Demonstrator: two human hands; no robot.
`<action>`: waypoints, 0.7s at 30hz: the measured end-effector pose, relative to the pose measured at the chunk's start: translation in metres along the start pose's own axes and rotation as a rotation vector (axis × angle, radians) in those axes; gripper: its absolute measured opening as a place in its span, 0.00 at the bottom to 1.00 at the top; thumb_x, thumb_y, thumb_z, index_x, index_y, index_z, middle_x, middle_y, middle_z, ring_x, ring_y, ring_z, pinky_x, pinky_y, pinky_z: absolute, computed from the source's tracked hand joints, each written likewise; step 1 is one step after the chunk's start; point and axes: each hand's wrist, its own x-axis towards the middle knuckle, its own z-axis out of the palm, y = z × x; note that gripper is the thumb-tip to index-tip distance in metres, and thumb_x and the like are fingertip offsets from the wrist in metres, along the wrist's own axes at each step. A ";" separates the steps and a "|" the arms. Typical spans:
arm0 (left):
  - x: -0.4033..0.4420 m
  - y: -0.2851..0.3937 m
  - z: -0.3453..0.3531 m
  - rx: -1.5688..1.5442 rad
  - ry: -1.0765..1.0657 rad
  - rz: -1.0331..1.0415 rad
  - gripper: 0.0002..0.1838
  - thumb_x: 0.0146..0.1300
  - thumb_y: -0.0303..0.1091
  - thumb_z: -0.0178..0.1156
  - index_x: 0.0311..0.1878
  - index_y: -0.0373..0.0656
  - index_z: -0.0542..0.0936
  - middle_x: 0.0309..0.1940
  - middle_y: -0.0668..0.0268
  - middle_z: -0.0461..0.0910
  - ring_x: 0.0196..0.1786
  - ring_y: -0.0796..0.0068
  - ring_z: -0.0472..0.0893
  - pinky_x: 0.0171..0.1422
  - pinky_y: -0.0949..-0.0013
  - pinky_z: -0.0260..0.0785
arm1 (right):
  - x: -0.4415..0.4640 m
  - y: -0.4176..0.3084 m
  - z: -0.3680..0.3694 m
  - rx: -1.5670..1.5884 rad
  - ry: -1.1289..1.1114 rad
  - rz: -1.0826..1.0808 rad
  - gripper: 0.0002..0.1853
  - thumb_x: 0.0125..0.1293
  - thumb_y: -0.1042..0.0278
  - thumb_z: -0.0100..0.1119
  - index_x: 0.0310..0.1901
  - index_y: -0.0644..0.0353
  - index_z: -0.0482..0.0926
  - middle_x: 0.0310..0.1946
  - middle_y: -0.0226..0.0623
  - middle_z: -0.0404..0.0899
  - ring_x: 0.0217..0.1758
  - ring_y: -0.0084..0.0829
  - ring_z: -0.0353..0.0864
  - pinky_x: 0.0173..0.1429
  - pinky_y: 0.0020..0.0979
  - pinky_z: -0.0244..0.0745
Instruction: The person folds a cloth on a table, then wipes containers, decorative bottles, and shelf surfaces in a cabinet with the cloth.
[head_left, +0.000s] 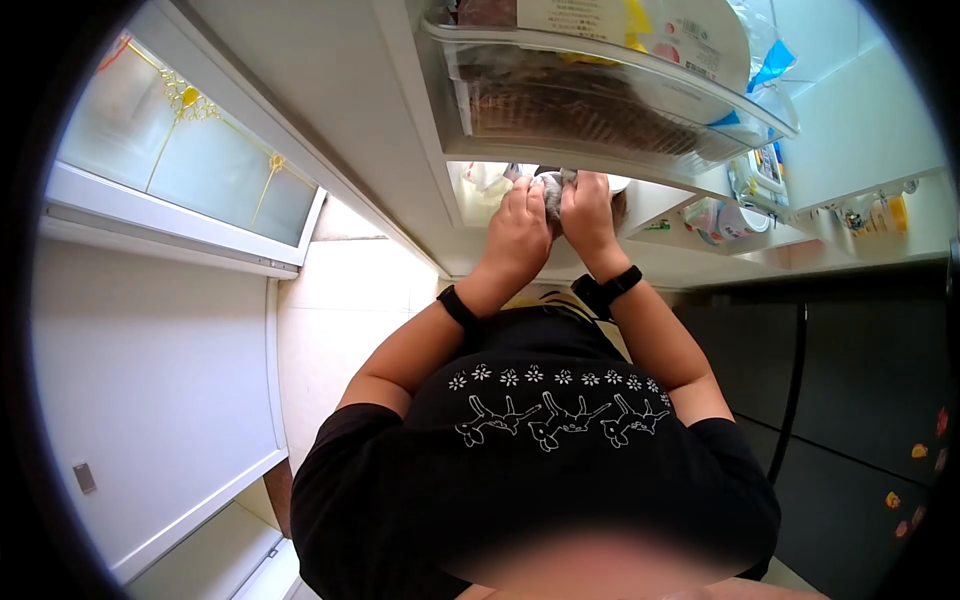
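Both my hands reach into a lower white shelf, side by side. My left hand (pixel 518 228) has its fingers bent over a crumpled grey cloth (pixel 552 192). On the cloth's other side, my right hand (pixel 588 215) also has its fingers curled around it. Part of a white round thing (pixel 618 184) shows just behind my right hand. Something brown peeks out beside that hand, too covered to name. Whitish plastic packaging (pixel 485 177) lies to the left of my left hand.
Above my hands, a clear plastic bin (pixel 620 85) with packages juts from the upper shelf (pixel 435 115). Tubs (pixel 725 220) and small bottles (pixel 885 215) stand on shelves to the right. A dark fridge-like cabinet (pixel 870 370) is at right; a white sliding door (pixel 160 370) at left.
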 end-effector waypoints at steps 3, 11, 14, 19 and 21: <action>0.004 -0.001 -0.005 -0.026 0.038 -0.012 0.24 0.58 0.25 0.60 0.59 0.32 0.71 0.59 0.46 0.73 0.58 0.46 0.76 0.62 0.56 0.72 | -0.010 0.004 -0.004 -0.062 -0.087 0.060 0.16 0.64 0.71 0.54 0.52 0.68 0.75 0.50 0.54 0.76 0.56 0.55 0.72 0.62 0.50 0.64; 0.002 0.003 -0.019 -0.144 0.061 0.098 0.16 0.52 0.24 0.64 0.44 0.39 0.73 0.46 0.57 0.75 0.45 0.52 0.78 0.45 0.55 0.73 | 0.000 -0.004 -0.036 -0.084 -0.246 -0.012 0.22 0.62 0.62 0.65 0.54 0.66 0.75 0.52 0.52 0.77 0.59 0.53 0.73 0.64 0.46 0.66; -0.007 0.006 -0.007 -0.108 0.076 0.130 0.19 0.52 0.24 0.63 0.48 0.39 0.72 0.49 0.55 0.74 0.49 0.52 0.78 0.50 0.55 0.73 | 0.020 -0.004 -0.047 -0.124 -0.506 0.044 0.21 0.62 0.62 0.66 0.54 0.64 0.77 0.50 0.53 0.79 0.58 0.54 0.74 0.62 0.47 0.67; -0.016 0.007 0.001 0.054 0.099 0.193 0.26 0.55 0.23 0.60 0.58 0.34 0.69 0.57 0.50 0.69 0.57 0.51 0.74 0.59 0.54 0.70 | 0.034 0.001 -0.039 -0.094 -0.514 -0.063 0.18 0.64 0.59 0.63 0.51 0.60 0.79 0.46 0.50 0.82 0.52 0.53 0.79 0.58 0.46 0.70; -0.016 0.007 -0.004 0.123 0.058 0.156 0.28 0.56 0.23 0.58 0.62 0.29 0.68 0.58 0.49 0.68 0.59 0.52 0.73 0.62 0.54 0.69 | 0.035 0.004 -0.030 -0.189 -0.509 -0.077 0.18 0.66 0.54 0.60 0.50 0.58 0.81 0.45 0.48 0.84 0.51 0.49 0.80 0.55 0.45 0.73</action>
